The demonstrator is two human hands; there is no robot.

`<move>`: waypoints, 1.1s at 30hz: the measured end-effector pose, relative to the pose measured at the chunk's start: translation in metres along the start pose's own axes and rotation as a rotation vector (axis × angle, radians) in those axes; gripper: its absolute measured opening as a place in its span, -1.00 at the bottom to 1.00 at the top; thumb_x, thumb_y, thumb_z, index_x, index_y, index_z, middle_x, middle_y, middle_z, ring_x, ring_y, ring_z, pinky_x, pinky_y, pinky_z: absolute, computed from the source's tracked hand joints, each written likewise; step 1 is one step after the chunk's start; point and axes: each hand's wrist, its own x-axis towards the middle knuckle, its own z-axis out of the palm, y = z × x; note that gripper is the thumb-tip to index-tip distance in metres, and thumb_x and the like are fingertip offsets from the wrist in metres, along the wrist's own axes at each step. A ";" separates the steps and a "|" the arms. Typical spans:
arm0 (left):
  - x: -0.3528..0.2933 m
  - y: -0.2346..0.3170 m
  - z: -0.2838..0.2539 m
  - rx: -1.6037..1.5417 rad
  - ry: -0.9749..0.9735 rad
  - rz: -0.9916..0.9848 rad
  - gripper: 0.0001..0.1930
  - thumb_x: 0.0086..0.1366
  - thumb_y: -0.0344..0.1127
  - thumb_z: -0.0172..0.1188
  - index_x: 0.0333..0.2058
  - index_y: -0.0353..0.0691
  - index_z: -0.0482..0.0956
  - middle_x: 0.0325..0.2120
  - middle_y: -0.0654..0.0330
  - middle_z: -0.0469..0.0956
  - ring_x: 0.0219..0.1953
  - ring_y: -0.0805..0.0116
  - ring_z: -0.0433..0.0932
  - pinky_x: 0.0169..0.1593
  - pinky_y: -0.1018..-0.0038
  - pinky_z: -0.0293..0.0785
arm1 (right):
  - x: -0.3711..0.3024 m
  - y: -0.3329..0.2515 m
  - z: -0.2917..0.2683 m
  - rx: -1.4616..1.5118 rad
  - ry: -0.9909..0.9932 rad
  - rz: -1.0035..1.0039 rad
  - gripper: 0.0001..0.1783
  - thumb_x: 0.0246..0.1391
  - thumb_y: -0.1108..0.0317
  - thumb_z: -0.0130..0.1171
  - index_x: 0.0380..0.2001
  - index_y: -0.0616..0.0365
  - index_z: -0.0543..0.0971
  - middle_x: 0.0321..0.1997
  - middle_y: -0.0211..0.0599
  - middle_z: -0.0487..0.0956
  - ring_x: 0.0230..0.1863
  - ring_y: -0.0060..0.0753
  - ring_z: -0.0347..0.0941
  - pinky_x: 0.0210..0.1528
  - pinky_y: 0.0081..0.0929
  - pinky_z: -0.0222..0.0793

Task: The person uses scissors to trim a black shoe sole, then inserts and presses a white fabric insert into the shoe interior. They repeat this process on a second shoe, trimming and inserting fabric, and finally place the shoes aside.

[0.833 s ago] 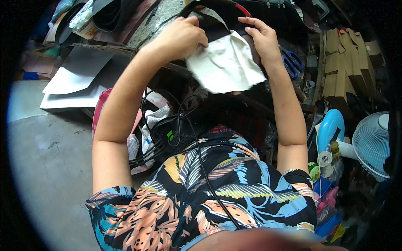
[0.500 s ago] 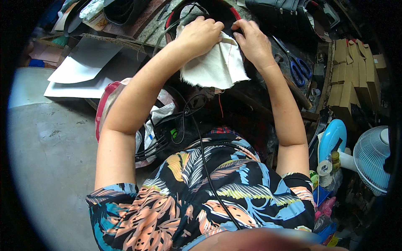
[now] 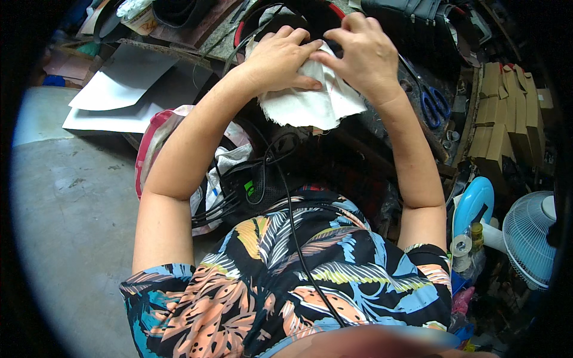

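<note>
A piece of white cloth (image 3: 310,110) with a frayed edge hangs over the near side of a dark, rounded thing with a red edge (image 3: 240,33). My left hand (image 3: 286,59) lies on top of the cloth, its fingers curved over the far part and its thumb standing apart. Close beside it, my right hand (image 3: 367,56) is raised at the cloth's right side. The right index finger is bent and the thumb reaches toward my left fingertips, with a gap between them. Nothing shows in that gap. The left fingertips are partly hidden.
Blue-handled scissors (image 3: 434,106) lie to the right. White sheets (image 3: 119,89) rest at the left, near a pink-edged bag (image 3: 149,146). Black cables (image 3: 265,158) hang before me. Cardboard boxes (image 3: 504,113) and a fan (image 3: 528,238) stand at far right.
My left thumb has come out onto the cloth, apart from the fingers. My right hand has turned and risen slightly, its thumb now stretched toward my left hand.
</note>
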 end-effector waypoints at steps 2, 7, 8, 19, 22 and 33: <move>0.001 0.000 0.000 0.005 -0.014 -0.020 -0.08 0.00 0.29 0.37 0.29 -0.08 0.39 0.21 0.01 0.37 0.25 0.05 0.31 0.32 0.18 0.27 | 0.003 0.001 0.005 0.009 0.009 -0.085 -0.66 0.07 -0.02 0.29 -0.22 -0.06 0.74 -0.22 -0.40 0.59 -0.16 -0.36 0.54 -0.16 -0.36 0.51; -0.007 0.007 0.009 -0.163 0.036 -0.103 0.05 -0.08 0.28 0.42 0.35 -0.08 0.27 0.21 -0.03 0.36 0.22 0.00 0.37 0.32 0.18 0.29 | 0.002 0.031 0.033 0.481 -0.243 0.357 -0.67 0.12 0.03 0.23 -0.26 0.02 0.75 -0.27 -0.18 0.70 -0.25 -0.19 0.66 -0.14 -0.28 0.53; -0.008 0.007 0.010 -0.158 0.051 -0.085 -0.02 0.02 0.19 0.41 0.36 -0.06 0.23 0.22 -0.04 0.35 0.19 -0.02 0.39 0.29 0.17 0.33 | 0.001 0.036 0.039 0.505 -0.248 0.379 -0.67 0.12 0.03 0.23 -0.26 0.02 0.75 -0.28 -0.17 0.71 -0.26 -0.18 0.66 -0.14 -0.28 0.53; -0.014 0.018 0.007 -0.045 0.102 0.066 -0.49 0.20 0.03 0.31 0.16 0.49 0.52 0.25 0.11 0.33 0.23 0.03 0.33 0.21 0.20 0.40 | -0.005 0.051 0.048 0.574 -0.263 0.360 -0.67 0.13 0.03 0.21 -0.27 0.03 0.74 -0.34 -0.25 0.71 -0.35 -0.28 0.64 -0.25 -0.34 0.50; -0.016 0.016 0.006 -0.087 0.065 0.048 -0.50 0.22 -0.02 0.31 0.16 0.37 0.52 0.21 0.12 0.37 0.20 0.10 0.37 0.17 0.23 0.42 | -0.008 0.050 0.046 0.680 -0.253 0.355 -0.67 0.14 0.03 0.22 -0.27 0.03 0.73 -0.34 -0.29 0.70 -0.33 -0.29 0.64 -0.23 -0.34 0.50; 0.020 0.005 0.002 -0.155 0.261 -0.034 -0.81 0.29 -0.31 0.22 -0.13 -0.15 0.64 -0.36 0.08 0.66 -0.31 0.15 0.68 -0.16 0.34 0.61 | -0.009 0.041 0.044 0.522 -0.217 0.328 -0.67 0.16 -0.01 0.23 -0.26 -0.01 0.72 -0.26 -0.35 0.69 -0.27 -0.29 0.63 -0.19 -0.33 0.49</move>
